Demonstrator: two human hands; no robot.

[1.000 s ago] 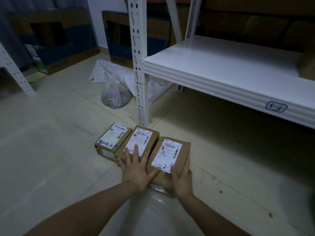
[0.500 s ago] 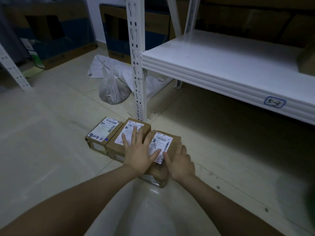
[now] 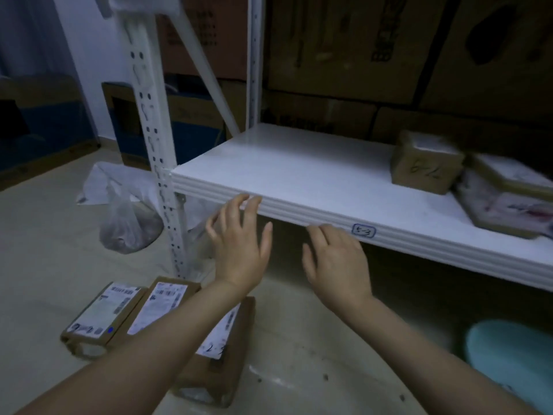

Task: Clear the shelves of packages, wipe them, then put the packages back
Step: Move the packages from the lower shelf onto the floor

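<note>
Three brown packages with white labels lie side by side on the floor: the left package [image 3: 101, 317], the middle package [image 3: 161, 304] and the right package [image 3: 227, 339], partly hidden by my left forearm. Above them, my left hand [image 3: 241, 244] and my right hand [image 3: 336, 262] are raised in the air, fingers spread, holding nothing, just in front of the white shelf [image 3: 299, 169]. On the shelf's right part stand a small brown box [image 3: 425, 163] marked with numbers and flat packages [image 3: 508, 199].
A white perforated upright [image 3: 155, 145] stands left of the shelf. A plastic bag [image 3: 128, 226] lies on the floor behind it. Big cardboard boxes [image 3: 359, 40] fill the back. A turquoise object [image 3: 508, 360] sits at the lower right.
Both hands have let go of the floor packages and risen to the shelf edge. The view has swung up and to the right.
</note>
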